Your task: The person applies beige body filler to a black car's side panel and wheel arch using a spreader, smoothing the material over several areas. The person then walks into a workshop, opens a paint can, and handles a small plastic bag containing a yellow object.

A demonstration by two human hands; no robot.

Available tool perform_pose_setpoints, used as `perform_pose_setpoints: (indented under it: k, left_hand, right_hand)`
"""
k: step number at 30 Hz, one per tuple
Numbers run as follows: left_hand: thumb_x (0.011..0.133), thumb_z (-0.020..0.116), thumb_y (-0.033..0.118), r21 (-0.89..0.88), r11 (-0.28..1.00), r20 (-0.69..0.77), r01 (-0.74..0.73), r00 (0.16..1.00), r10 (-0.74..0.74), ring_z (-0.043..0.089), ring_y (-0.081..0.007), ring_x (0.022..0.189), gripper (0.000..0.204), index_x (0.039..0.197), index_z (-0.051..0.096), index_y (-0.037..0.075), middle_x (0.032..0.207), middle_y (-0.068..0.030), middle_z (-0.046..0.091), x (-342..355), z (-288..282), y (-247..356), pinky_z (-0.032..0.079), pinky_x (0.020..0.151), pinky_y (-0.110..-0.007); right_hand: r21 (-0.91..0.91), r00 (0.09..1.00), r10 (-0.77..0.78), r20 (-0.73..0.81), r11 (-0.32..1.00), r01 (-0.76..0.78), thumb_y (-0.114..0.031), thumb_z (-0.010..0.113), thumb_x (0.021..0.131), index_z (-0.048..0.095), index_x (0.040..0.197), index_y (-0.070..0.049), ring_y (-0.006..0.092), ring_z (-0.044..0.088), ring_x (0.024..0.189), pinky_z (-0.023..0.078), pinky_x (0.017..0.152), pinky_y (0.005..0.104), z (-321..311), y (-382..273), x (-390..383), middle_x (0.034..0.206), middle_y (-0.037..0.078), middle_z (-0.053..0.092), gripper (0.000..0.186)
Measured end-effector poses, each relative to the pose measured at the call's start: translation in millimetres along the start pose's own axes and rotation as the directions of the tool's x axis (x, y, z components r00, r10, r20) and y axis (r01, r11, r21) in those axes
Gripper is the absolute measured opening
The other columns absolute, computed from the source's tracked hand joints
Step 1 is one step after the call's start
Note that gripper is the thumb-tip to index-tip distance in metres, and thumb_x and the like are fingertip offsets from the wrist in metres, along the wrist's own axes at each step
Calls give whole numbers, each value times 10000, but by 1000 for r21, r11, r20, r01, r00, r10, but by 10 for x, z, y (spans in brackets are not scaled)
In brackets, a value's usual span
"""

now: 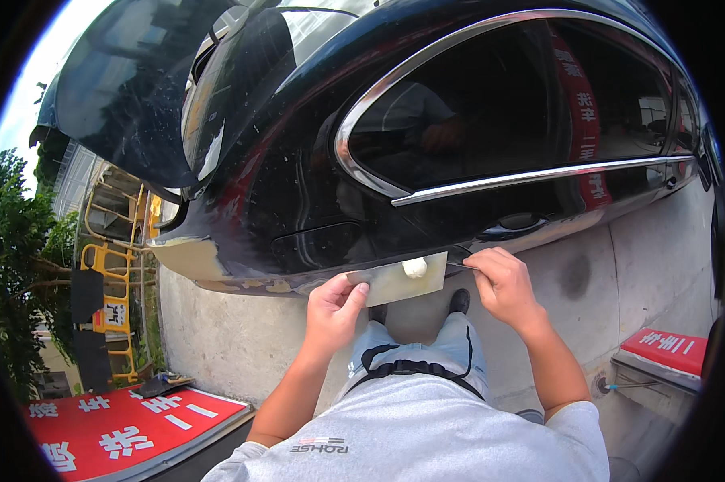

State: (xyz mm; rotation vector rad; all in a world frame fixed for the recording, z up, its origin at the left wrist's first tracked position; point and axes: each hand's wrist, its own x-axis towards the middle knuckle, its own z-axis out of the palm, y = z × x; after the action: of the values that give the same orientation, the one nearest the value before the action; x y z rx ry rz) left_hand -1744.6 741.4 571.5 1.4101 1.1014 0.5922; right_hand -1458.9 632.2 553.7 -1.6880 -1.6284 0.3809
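Note:
My left hand (337, 312) grips the left end of a pale, flat rectangular board (385, 287), thumb on top. A rounded dollop of cream-coloured putty (415, 267) sits toward the board's right end. Pinched in my right hand (504, 283) is a thin dark tool (456, 264), seen nearly edge-on, its tip close to the board's right edge; I cannot tell its exact kind. Both hands are in front of the side of a dark car (298, 210). Beige filler (192, 255) covers the car's lower rear corner, with smaller patches along the lower edge.
The car's raised trunk lid (129, 88) stands at the upper left. A red sign board (137, 430) lies at the lower left, and another red sign (666, 351) is at the right. Yellow barriers (113, 313) and trees stand left, beyond the concrete floor (234, 341).

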Motion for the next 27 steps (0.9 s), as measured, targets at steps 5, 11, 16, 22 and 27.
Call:
perform_pose_setpoints:
  k: [5,11,16,22,27]
  left_hand:
    - [1008,643,63,-109,993,263,-49,962,76,604,-40,760,191,1158,728,-21,845,19,691,386,-154,-92,494,681,-220]
    - [994,651,45,13,971,523,-237,830,195,561,-31,702,253,1226,729,-20,831,22,680,312,-53,-161,452,627,-212]
    - [969,659,9,78,901,760,-426,610,223,588,-77,678,274,1233,726,-24,835,-72,709,67,-3,-239,465,614,-227]
    - [926,679,-22,78,827,880,-556,429,205,745,-298,826,309,1231,697,-64,977,-218,744,-500,-57,-470,590,750,-337]
    - [922,670,22,233,719,917,-655,394,62,706,-345,726,209,1111,710,-60,864,-227,709,-701,-233,-887,552,665,-381]
  right_hand:
    - [-96,828,-52,-558,995,-2,106,654,817,691,1071,24,390,699,974,592,874,451,662,-511,-478,1049,176,714,270]
    - [746,378,764,-522,624,-231,-51,554,1047,616,1194,30,132,631,936,518,852,289,1233,-957,-962,1039,69,693,179]
    - [881,280,846,-453,474,-8,-93,556,1068,561,1252,25,74,593,956,480,878,250,1634,-1061,-1393,1077,37,674,219]
    - [912,236,881,-411,396,111,-76,556,1057,577,1239,12,84,601,980,484,899,263,2052,-1401,-1872,1097,35,674,204]
    - [940,270,904,-332,293,175,-66,551,1040,601,1213,1,106,610,1058,476,958,292,2151,-1517,-2288,1124,43,679,192]
